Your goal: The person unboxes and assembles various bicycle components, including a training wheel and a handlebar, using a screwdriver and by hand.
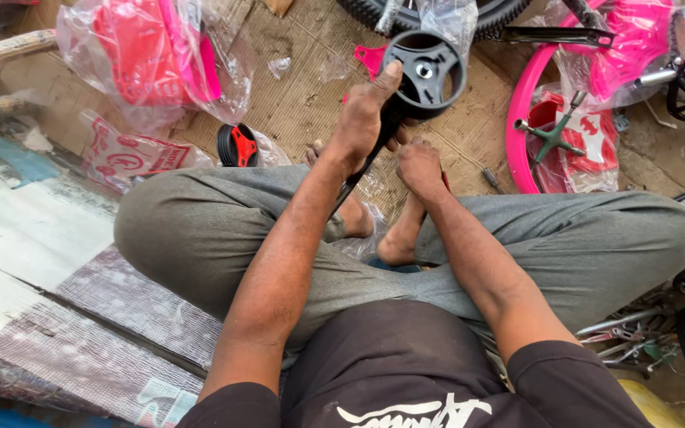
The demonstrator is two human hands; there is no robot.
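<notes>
The black plastic wheel (425, 73), raised above the mat between the knees, sits gripped in the left hand (362, 119) while the right hand (419, 165) pinches its bracket, likely fitting it, needing steady alignment.

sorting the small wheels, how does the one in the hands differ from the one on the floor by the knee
The held wheel is all black and unwrapped; the floor wheel has a red hub and lies partly in clear plastic. The held wheel is gripped by the left hand and shown face-on; the floor wheel stands on edge, untouched. Both are small and spoked.
</notes>
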